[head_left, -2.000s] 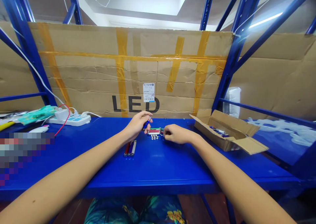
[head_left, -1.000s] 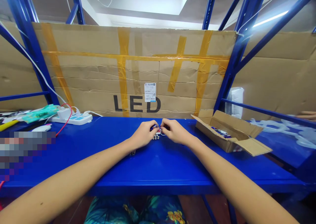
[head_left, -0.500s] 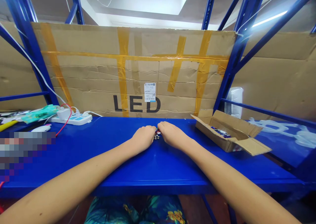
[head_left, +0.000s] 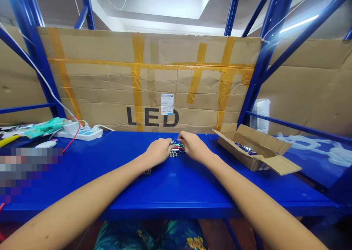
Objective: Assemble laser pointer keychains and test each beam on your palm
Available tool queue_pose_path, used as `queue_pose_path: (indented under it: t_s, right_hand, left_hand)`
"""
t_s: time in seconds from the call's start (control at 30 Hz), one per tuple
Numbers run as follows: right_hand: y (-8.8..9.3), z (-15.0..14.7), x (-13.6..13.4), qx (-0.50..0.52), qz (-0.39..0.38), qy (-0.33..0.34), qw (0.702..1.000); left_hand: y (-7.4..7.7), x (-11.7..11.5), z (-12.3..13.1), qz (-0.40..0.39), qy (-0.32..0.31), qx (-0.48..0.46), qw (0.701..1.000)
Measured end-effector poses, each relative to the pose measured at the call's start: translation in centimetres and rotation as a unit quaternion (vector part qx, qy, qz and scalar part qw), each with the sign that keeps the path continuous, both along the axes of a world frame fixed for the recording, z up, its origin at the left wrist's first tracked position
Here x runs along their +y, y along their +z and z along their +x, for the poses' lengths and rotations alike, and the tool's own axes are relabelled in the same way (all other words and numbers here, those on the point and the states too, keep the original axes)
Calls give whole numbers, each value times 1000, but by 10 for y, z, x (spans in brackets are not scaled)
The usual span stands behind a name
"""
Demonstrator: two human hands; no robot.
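Note:
Close together over the middle of the blue table, both my hands have their fingers closed in a pinch. Between the fingertips is a small blue-and-silver piece (head_left: 174,141), too small to name; my left hand (head_left: 158,150) grips its left end and my right hand (head_left: 194,145) pinches at its right end. Just below lie thin coloured sticks (head_left: 180,147), with red, green, black and white showing. Several small silver pieces (head_left: 173,154) rest in front of them. A dark, shiny object (head_left: 147,172) is partly hidden by my left forearm.
An open cardboard box (head_left: 254,162) with blue and silver pieces stands at right. On the left are a white power strip (head_left: 89,133), a red cable (head_left: 74,134) and a green plastic packet (head_left: 45,127). A large cardboard sheet (head_left: 110,88) closes off the back, between blue posts.
My hands have moved slightly apart, and the fingers have shifted. The blue-and-silver piece between them and the coloured sticks below now show more clearly.

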State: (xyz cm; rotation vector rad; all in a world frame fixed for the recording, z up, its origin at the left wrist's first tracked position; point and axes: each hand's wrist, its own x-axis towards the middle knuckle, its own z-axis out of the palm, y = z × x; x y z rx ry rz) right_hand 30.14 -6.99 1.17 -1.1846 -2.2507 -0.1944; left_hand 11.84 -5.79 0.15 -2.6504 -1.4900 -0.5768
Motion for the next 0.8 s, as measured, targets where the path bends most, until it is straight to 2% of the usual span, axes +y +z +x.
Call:
queue_pose_path:
  t_s: [0.1,0.2,0.33,0.43,0.5,0.63,0.73,0.8]
  right_hand:
    - [4,19,11,135,-42,16,990]
    - [4,34,19,182,-91,42,978]
    - [3,36,16,163,-131,56,976]
    - [4,28,9,135,-134,100,977]
    - [4,22,6,135,-176,131,966]
    - [-1,15,8,186,-248,153,938]
    - [-2,15,11,246,-273,162,916]
    - [0,15,11,276,-266,145,912]
  left_hand:
    - [6,5,-5,16,-38,-46,998]
    - [9,5,-6,28,-65,-70,995]
    - [10,2,-5,44,-78,-75,993]
    - [8,1,-5,56,-103,-73,990]
    - [6,1,-5,63,-121,-71,988]
    - [3,1,-4,58,-146,-91,983]
    - [4,4,-1,-19,-158,-217,963]
    - [7,8,0,-125,-167,-360,909]
